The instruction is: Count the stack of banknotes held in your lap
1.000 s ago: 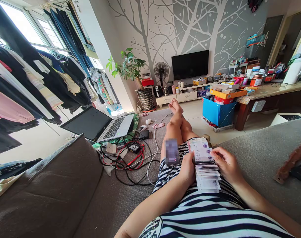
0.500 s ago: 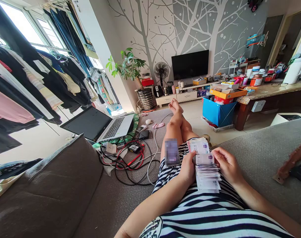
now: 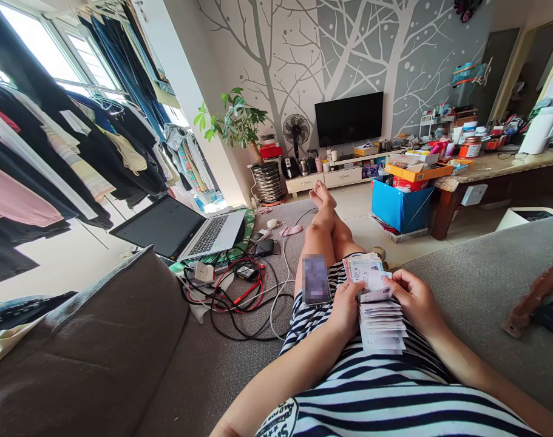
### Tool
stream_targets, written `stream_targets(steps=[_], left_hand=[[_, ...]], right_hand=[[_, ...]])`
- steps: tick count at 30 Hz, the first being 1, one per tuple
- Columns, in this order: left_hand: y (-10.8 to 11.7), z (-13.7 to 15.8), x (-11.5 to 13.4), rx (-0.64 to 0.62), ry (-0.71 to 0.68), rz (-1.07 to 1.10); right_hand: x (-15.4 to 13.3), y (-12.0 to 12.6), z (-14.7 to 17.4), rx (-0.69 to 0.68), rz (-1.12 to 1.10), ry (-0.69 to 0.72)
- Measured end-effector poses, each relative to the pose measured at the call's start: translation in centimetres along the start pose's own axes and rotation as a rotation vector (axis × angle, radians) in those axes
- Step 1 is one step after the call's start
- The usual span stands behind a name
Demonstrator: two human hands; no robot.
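My left hand is closed round the left side of a stack of banknotes, with the thumb lying on top. My right hand pinches the right edge of a note near the stack's upper part. Below the thumb, several folded-down notes hang in overlapping steps over my lap. The notes are pale, with purplish print; a few pinkish edges show at the far left of the stack. A phone with a blurred screen lies on my thigh, just left of my left hand.
An open laptop, tangled cables and small chargers lie on the grey sofa to my left. A brown cushion stands nearer. Ahead are a blue storage box and a loaded table. A brown stick-like object lies at right.
My right hand has shifted slightly up and left with the edge of a note. More of the upper note's face shows now, and the band below my left thumb looks narrower.
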State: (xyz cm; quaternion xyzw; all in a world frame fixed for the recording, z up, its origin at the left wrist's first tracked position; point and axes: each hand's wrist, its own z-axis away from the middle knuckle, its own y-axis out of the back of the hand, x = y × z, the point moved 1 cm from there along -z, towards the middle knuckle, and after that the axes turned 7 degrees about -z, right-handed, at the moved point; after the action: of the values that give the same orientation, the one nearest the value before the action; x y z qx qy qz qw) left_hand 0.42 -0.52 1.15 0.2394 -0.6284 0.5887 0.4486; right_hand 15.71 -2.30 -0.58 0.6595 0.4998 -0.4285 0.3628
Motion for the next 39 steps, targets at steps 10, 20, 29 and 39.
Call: stream_targets(steps=[10, 20, 29, 39], left_hand=[[0.2, -0.6, -0.3, 0.055, -0.014, 0.009], [0.3, -0.7, -0.4, 0.027, -0.018, -0.028], [-0.1, -0.3, 0.2, 0.088, -0.020, -0.036], [0.4, -0.7, -0.3, 0.051, -0.043, -0.056]], right_hand=[[-1.6, -0.3, 0.4, 0.008, -0.018, 0.021], [-2.6, -0.4, 0.7, -0.005, -0.083, 0.018], [-2.4, -0.4, 0.7, -0.008, -0.096, 0.020], [-2.3, -0.4, 0.7, -0.021, -0.102, 0.019]])
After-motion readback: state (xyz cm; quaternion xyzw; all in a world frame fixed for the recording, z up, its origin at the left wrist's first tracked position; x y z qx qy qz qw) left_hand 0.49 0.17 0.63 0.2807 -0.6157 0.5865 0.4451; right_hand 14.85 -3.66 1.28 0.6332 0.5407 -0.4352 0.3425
